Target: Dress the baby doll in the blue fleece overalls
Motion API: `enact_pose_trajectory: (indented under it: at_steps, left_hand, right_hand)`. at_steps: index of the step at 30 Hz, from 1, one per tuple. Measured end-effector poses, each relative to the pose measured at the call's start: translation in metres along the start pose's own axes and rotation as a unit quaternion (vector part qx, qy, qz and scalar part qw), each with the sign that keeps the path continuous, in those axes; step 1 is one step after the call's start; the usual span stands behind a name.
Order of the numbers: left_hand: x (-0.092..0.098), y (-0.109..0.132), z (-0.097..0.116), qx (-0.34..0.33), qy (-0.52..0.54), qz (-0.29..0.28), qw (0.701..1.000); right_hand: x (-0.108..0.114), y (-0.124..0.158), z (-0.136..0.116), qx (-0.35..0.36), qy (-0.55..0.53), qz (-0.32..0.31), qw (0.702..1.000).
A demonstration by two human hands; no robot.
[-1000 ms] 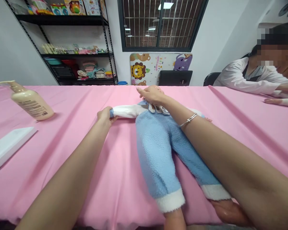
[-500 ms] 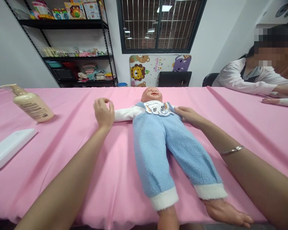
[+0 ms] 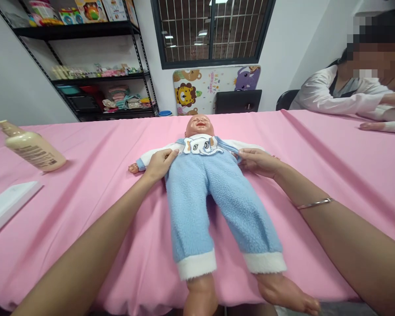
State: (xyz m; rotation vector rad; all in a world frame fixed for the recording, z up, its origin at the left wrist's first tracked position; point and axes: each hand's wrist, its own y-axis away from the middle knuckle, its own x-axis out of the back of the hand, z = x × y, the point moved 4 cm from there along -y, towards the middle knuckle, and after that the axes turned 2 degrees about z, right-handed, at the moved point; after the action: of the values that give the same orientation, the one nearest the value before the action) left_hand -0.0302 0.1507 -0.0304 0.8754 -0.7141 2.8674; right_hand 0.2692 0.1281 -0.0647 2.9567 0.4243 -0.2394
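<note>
A baby doll lies on its back on the pink-covered table, head at the far side and bare feet at the near edge. It wears a white long-sleeved top and light blue fleece overalls with white cuffs and an animal face on the bib. My left hand pinches the overalls at the side under the doll's arm on the left. On the other side, my right hand has its fingers closed on the blue edge of the overalls beside the bib, pulling it slightly outward.
A beige pump bottle stands at the left, with a white flat case nearer. Behind the table are a black shelf rack and a dark laptop-like panel. A person sits at the right, arms on the table.
My left hand has moved right from the doll's sleeve end to the side of the overalls and closed there. The overalls' edge is now drawn outward by my right hand. The doll's legs shifted left in view.
</note>
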Motion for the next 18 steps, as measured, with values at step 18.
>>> enact_pose_trajectory:
  at_steps: [18]
  left_hand:
    - [-0.097, -0.014, 0.149, -0.193, -0.25, -0.247, 0.916]
  right_hand:
    - [-0.017, 0.01, -0.028, 0.258, 0.36, 0.367, 0.818]
